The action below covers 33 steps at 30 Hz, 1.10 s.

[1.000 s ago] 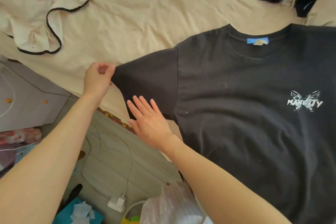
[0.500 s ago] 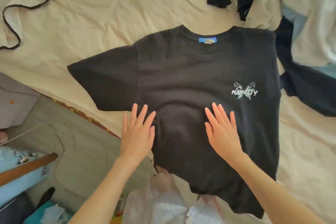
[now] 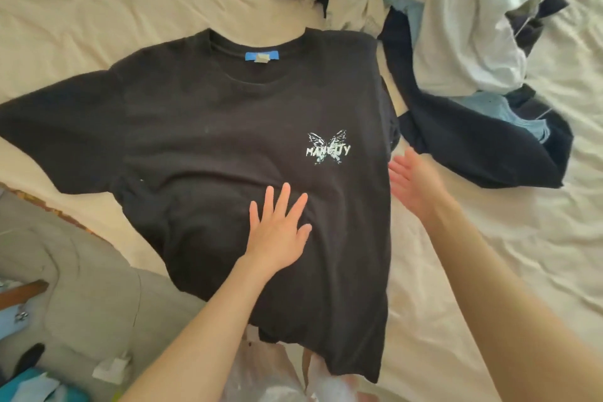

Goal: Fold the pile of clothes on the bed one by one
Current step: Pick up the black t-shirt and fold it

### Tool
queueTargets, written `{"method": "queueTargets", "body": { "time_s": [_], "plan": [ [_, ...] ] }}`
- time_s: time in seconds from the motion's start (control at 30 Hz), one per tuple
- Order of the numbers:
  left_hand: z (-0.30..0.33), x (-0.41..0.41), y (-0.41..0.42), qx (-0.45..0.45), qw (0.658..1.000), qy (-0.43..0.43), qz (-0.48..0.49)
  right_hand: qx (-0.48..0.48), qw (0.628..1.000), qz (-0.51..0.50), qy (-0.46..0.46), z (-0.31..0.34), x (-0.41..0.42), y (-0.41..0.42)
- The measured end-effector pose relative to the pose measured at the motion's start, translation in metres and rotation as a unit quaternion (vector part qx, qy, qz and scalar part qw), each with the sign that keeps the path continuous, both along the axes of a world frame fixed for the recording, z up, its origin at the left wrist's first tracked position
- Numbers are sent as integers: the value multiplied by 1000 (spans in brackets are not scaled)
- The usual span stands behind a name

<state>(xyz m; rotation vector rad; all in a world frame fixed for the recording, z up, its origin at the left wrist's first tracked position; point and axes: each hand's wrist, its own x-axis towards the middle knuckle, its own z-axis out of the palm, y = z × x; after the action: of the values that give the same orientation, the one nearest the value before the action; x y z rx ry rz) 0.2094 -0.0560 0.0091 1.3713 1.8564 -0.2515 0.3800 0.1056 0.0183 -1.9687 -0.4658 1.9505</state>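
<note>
A black T-shirt point(image 3: 208, 140) with a white butterfly print and a blue neck label lies front-up on the cream bed sheet point(image 3: 98, 10). Its left sleeve is spread out; the right sleeve is tucked out of sight along the right edge. My left hand point(image 3: 277, 232) lies flat on the shirt's lower middle, fingers straight and spread. My right hand point(image 3: 412, 181) is open at the shirt's right edge, palm toward the cloth, slightly blurred. The pile of unfolded clothes point(image 3: 456, 26), white, pale blue, navy and grey-green, lies at the upper right, touching the shirt's shoulder.
The bed's corner edge runs along the lower left, with a grey floor point(image 3: 81, 287) below it. A clear plastic bag point(image 3: 270, 375) sits under the shirt's hem at the bottom. A navy garment point(image 3: 489, 147) spreads right of the shirt.
Both hands slid rightward over the shirt: my left hand from the left side to the middle, my right hand off the front to the right edge. The view also shifted right and closer.
</note>
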Motion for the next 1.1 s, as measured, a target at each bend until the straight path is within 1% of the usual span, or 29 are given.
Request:
{"method": "queueTargets", "body": {
  "time_s": [0.03,0.1,0.17,0.23,0.3,0.37,0.4,0.47,0.5,0.53,0.57,0.6,0.63,0.67,0.7,0.73,0.8,0.87,0.93,0.97,1.0,1.03,1.1],
  "plan": [
    [-5,2,0,-15,1000,12,-3,-16,999,4,29,-2,-5,8],
    [-9,1,-1,-23,999,26,-5,-60,997,-5,55,-3,-15,19],
    [-9,-3,-1,-32,999,22,-8,-104,990,-57,72,1,-19,28],
    [-7,-7,3,-49,999,6,1,-96,987,-108,74,5,-20,34],
    [-5,-7,10,-65,998,-9,18,-20,992,-122,35,16,-17,36],
    [-4,-6,15,-77,996,-14,32,110,988,-106,-16,31,-7,40],
    [-4,-5,17,-82,996,-15,37,181,979,-87,-25,41,1,42],
    [-4,-5,18,-87,995,-15,45,315,947,-47,-47,55,24,48],
    [-4,-4,18,-88,995,-13,48,370,926,-19,-77,58,36,50],
    [-4,-4,18,-88,995,-11,50,413,901,33,-131,58,47,51],
    [-4,-3,18,-89,995,-8,52,427,876,98,-201,54,57,50],
    [-3,-2,19,-91,994,-6,56,413,855,158,-271,43,69,48],
    [-2,0,20,-94,994,-5,63,370,846,198,-330,32,79,44],
    [0,2,21,-97,993,-3,73,312,857,210,-351,22,87,39],
    [2,4,24,-96,992,2,84,253,886,196,-335,15,93,33],
    [6,7,28,-88,991,10,96,208,914,179,-299,9,97,28],
    [15,13,40,-32,991,40,126,167,957,134,-195,4,100,22],
    [25,19,61,51,984,44,167,152,980,71,-106,6,94,26],
    [36,29,92,120,976,0,184,155,985,13,-82,7,86,34],
    [40,36,112,145,973,-28,178,165,982,-9,-91,7,84,36],
    [45,44,132,166,970,-56,168,185,975,-11,-119,7,80,36],
    [50,53,152,184,967,-81,157,216,963,11,-159,6,78,33],
    [55,73,190,215,961,-113,131,298,923,76,-233,6,73,18]
  ]
}}
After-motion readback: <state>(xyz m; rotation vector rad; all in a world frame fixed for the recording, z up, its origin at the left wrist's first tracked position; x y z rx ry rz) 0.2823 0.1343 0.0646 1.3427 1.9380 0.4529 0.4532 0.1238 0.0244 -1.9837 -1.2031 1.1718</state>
